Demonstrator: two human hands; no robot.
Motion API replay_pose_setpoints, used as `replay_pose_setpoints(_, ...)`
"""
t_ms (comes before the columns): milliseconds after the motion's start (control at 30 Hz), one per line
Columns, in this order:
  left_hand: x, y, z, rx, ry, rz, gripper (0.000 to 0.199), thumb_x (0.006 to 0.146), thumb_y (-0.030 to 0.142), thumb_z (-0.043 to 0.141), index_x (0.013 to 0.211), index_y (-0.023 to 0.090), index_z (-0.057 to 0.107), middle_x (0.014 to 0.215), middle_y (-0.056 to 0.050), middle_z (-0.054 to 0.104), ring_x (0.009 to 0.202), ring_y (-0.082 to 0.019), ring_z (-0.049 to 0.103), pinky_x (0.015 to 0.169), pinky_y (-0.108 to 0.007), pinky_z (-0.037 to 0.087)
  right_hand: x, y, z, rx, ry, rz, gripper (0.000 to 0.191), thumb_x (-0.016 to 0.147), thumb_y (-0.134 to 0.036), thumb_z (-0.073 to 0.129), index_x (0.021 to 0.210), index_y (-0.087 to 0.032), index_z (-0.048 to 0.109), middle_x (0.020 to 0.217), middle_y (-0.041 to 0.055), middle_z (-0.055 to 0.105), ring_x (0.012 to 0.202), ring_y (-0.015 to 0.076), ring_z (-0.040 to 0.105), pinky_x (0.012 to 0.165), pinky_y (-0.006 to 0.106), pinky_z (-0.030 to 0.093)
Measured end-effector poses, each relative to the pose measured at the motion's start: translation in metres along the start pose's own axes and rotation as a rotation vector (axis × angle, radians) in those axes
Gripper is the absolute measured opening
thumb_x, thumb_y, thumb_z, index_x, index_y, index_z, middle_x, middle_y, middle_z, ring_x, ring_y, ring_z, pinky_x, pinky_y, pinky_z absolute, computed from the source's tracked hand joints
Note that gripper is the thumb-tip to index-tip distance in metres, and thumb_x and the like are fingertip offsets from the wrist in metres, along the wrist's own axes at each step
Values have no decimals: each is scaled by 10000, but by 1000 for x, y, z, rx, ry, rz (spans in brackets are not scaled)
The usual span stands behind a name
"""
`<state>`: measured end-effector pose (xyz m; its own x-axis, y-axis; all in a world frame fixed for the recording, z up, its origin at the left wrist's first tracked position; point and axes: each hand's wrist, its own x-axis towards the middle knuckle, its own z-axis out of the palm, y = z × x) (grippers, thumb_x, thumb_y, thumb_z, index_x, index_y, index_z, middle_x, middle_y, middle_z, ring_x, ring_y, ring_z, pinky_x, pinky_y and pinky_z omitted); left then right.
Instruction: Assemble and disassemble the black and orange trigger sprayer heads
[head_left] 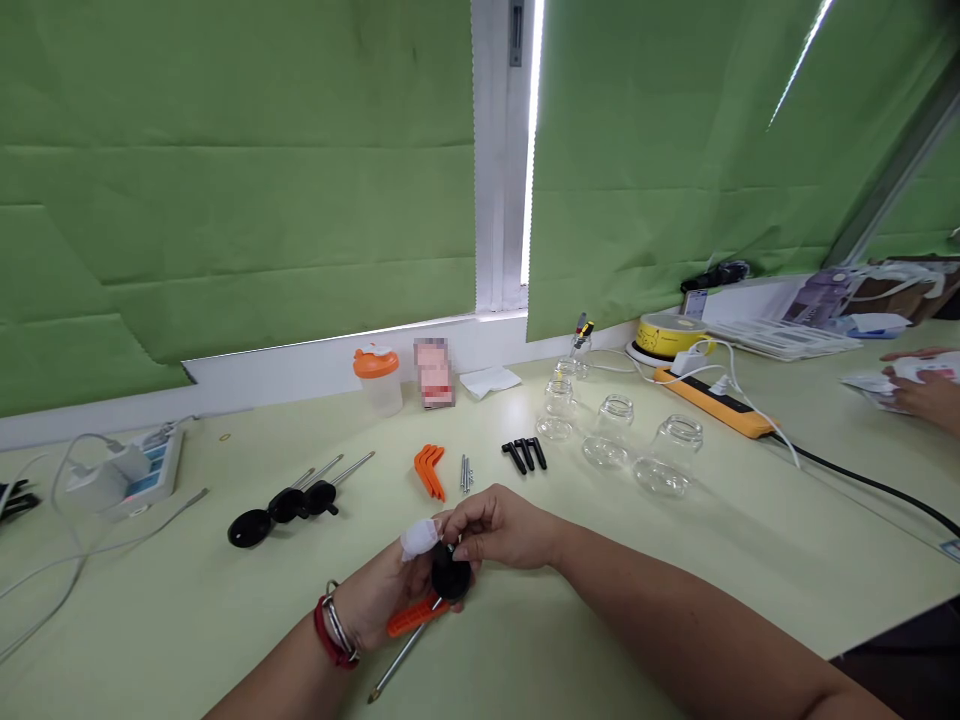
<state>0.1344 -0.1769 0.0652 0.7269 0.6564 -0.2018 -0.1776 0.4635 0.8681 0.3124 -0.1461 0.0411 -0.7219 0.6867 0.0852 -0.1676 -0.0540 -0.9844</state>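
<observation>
My left hand (pixel 382 590), with a white wrap on its thumb, is closed around a black round lid (pixel 450 578). A metal rod (pixel 401 660) slants out below that lid toward the front. An orange handle (pixel 417 617) lies against the lid's underside near my palm. My right hand (pixel 504 525) pinches at the top of the lid; whatever sits between its fingertips is hidden. Beyond the hands lie orange bent handles (pixel 429 472), a few screws (pixel 466 474) and black cranked pieces (pixel 525 454). More black lids with metal rods (pixel 285 508) rest to the left.
Several glass jars (pixel 670 458) stand to the right. Behind are a shaker cup with orange lid (pixel 379 380) and a paper sheet (pixel 490 381). Power strips (pixel 712 402) and cables lie on both sides. Another person's hand (pixel 930 395) is at the far right.
</observation>
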Motion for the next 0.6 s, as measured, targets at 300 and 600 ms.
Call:
replay_pose_setpoints(300, 1, -1, -1, -19, 34, -9, 414, 747, 563, 529, 880, 172, 556, 814, -64, 569, 749, -187, 532, 681, -327, 424, 1, 1, 0, 17, 8, 8, 325, 635, -352, 746, 844, -125, 645, 996, 65, 639, 675, 113, 592, 604, 251, 487)
replay_pose_setpoints(600, -1, -1, 1, 8, 100, 13, 399, 731, 529, 568, 877, 163, 627, 696, -43, 553, 749, -202, 533, 651, -316, 439, -1, -4, 1, -28, -20, -60, 302, 645, -353, 736, 810, -117, 647, 1105, 101, 606, 888, 158, 578, 718, 268, 476)
